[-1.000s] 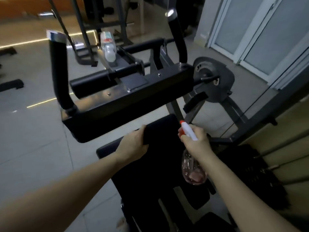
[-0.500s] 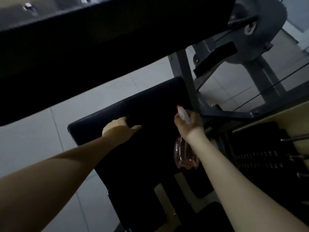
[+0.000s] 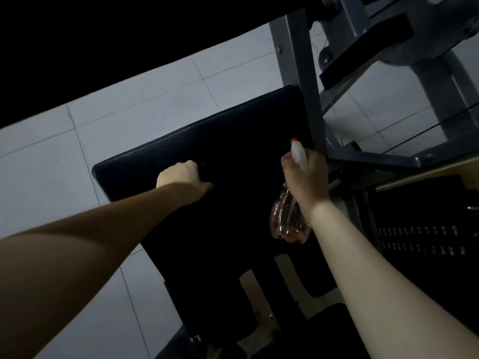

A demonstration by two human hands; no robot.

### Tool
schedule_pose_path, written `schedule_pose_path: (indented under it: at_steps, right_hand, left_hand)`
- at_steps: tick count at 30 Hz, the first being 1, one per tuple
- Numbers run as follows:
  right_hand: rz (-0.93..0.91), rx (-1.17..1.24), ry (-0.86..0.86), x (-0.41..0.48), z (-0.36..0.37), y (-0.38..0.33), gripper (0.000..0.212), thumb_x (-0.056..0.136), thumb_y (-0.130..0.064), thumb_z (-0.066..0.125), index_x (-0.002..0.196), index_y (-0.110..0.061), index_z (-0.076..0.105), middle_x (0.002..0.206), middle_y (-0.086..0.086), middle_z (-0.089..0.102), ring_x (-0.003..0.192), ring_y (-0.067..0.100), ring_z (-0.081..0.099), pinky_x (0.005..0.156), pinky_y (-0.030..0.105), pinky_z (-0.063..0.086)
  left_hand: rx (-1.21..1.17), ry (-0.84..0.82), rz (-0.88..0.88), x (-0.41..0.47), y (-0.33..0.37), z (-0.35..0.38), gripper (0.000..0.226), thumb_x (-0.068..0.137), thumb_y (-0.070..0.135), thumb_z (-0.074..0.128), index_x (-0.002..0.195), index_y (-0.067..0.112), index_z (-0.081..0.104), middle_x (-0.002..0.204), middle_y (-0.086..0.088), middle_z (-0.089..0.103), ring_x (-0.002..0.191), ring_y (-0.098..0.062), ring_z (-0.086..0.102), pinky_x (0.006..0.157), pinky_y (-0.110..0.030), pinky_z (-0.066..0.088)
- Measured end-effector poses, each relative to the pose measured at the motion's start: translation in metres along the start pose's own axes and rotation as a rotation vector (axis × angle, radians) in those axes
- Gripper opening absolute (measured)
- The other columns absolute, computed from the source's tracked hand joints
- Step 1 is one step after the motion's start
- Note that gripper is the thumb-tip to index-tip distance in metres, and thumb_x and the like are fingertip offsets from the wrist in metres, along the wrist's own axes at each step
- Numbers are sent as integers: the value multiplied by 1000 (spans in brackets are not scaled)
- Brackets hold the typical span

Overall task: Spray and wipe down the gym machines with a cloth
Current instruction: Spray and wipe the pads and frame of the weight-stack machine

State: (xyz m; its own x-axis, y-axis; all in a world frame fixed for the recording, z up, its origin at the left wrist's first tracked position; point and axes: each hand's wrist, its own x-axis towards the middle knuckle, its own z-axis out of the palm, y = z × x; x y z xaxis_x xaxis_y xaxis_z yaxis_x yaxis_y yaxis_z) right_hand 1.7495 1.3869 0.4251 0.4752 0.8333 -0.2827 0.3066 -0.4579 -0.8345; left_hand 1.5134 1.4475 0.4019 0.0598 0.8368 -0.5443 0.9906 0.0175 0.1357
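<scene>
Left hand (image 3: 184, 177) has balled up since half a second back. The fingers were stretched out then, now they're curled under with the knuckles up, resting on the black seat pad (image 3: 233, 141). If it's clutching anything, it's lost against the black, so can't tell.

Right hand (image 3: 304, 177) is wrapped around the neck of the spray bottle (image 3: 289, 224), same grip as before. The white nozzle with its red tip sticks up out of the fist, and the clear pinkish body hangs below it, over the pad's right side.

A grey frame post (image 3: 305, 86) stands right behind the nozzle, touching or nearly so. A big dark bar (image 3: 103, 47) blocks the whole top left. The weight stack (image 3: 427, 237) sits off to the right and pale floor tiles (image 3: 51, 164) to the left. Pad itself is matte and very dim — no wet patch I can make out.
</scene>
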Motion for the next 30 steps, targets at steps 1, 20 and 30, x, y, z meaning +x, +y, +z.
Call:
schedule_pose_path:
  at_steps: [1,20,30]
  right_hand:
    - [-20,17,-45,-2,3,2,19,93,-28,60,75,-20,61,67,-5,61,66,14,64,71,41,59]
    - [-254,-5,-103,-65,39,28,22,97,-30,61,80,-16,61,70,0,62,65,17,64,64,41,56]
    - [-313,-60,-99,-104,89,29,26,92,-40,59,73,-22,55,63,-9,55,57,10,58,56,39,54]
  left_hand:
    - [8,6,-5,0,1,1,50,87,55,67,116,14,60,106,-10,68,99,-34,66,78,-36,47]
    - [-64,144,22,-8,-5,24,48,91,52,63,126,20,62,114,-9,69,106,-33,65,84,-37,48]
    - [-339,452,7,-72,-117,72,53,84,54,62,120,15,59,97,-17,71,88,-41,67,78,-47,58]
